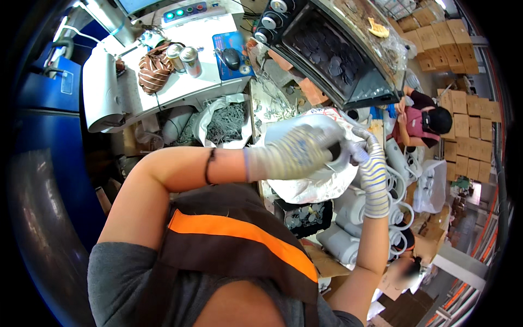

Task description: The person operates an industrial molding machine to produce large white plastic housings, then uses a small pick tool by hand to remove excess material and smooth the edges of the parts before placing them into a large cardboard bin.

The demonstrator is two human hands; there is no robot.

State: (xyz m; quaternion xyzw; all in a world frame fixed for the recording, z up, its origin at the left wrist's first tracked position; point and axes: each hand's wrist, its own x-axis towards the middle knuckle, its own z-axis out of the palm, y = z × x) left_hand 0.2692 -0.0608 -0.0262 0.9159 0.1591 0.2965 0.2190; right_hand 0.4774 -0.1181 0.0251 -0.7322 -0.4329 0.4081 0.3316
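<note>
Both my hands wear striped knit gloves and meet over a pale grey, rounded plastic housing [286, 129] that lies on a white printed plastic bag [321, 188]. My left hand [297, 155] reaches across the front of the housing. Motion smears its fingers, and a small dark part [336, 150] shows beside them. My right hand [366, 152] is closed at the housing's right-hand rim, its thumb and fingers bent around the edge. Part of the housing is hidden behind my left glove.
A black toaster oven [348, 101] holds many dark discs. Pale grey jugs with handles [348, 245] crowd the right side. A black bin [302, 218] contains small discs, and a sack [226, 122] holds grey parts. Another person [419, 122] works at the right.
</note>
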